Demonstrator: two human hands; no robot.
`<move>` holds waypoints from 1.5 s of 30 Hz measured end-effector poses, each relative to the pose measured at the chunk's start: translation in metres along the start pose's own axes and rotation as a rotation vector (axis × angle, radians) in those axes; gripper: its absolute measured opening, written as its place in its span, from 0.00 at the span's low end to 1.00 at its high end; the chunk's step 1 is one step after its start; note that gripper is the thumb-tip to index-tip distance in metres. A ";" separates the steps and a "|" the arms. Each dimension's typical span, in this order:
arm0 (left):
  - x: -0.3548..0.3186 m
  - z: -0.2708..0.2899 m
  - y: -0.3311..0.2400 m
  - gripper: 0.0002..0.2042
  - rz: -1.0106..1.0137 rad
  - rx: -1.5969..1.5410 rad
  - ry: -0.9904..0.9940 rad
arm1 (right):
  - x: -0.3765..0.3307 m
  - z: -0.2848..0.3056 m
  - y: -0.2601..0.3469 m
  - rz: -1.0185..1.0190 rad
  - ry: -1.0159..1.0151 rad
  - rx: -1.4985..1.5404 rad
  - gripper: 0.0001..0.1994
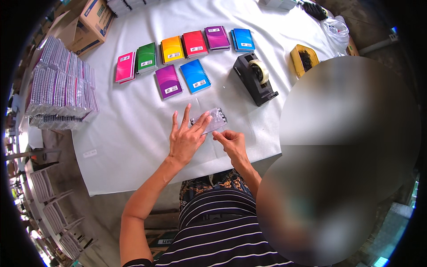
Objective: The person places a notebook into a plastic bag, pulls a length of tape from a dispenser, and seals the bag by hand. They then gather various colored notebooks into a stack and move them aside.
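A small clear plastic packet (215, 121) with black pieces showing at its right end lies on the white-covered table in front of me. My left hand (185, 138) is spread over its left part, fingers apart and fingertips pressing it down. At the packet's lower edge, my right hand (231, 143) is pinched, thumb against forefinger; what sits between them is too small to tell. Beyond the packet lie a purple spiral notebook (169, 82) and a blue spiral notebook (195, 76). A black tape dispenser (253, 80) with a tape roll stands to the right.
A row of stacked small notebooks, from pink (125, 67) to blue (243, 40), crosses the table farther back. Plastic-wrapped notebook piles (62, 84) stand at the left, near a cardboard box (91, 26). A yellow tray (295, 62) of small dark pieces sits at the right. A blurred patch hides the right side.
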State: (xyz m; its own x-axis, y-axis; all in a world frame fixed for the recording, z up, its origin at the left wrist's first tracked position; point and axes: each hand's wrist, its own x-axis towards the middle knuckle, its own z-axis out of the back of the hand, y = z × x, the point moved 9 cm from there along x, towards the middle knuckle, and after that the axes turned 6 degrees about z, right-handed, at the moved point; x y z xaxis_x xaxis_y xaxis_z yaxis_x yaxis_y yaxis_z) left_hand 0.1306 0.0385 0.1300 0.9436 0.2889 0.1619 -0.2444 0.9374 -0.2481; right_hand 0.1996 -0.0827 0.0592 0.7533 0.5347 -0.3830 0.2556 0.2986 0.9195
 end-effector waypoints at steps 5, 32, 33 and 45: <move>-0.002 -0.002 0.002 0.33 0.004 -0.017 0.002 | -0.006 -0.001 -0.010 0.091 -0.050 0.044 0.13; -0.066 0.079 0.179 0.27 0.489 -0.945 -0.354 | 0.054 -0.062 0.004 -0.283 0.620 0.205 0.29; -0.083 0.114 0.213 0.27 0.561 -0.854 -0.498 | 0.063 -0.089 0.024 -0.225 0.629 0.287 0.29; -0.140 0.443 0.482 0.30 0.649 -0.932 -1.109 | 0.068 -0.473 0.437 0.431 0.893 0.600 0.22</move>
State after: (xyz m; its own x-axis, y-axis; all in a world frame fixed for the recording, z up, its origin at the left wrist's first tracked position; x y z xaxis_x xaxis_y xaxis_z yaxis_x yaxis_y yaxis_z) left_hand -0.2180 0.5358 0.4104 0.0121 0.9589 0.2834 0.0866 0.2814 -0.9557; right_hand 0.0763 0.4580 0.3929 0.2125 0.9401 0.2666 0.5084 -0.3393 0.7914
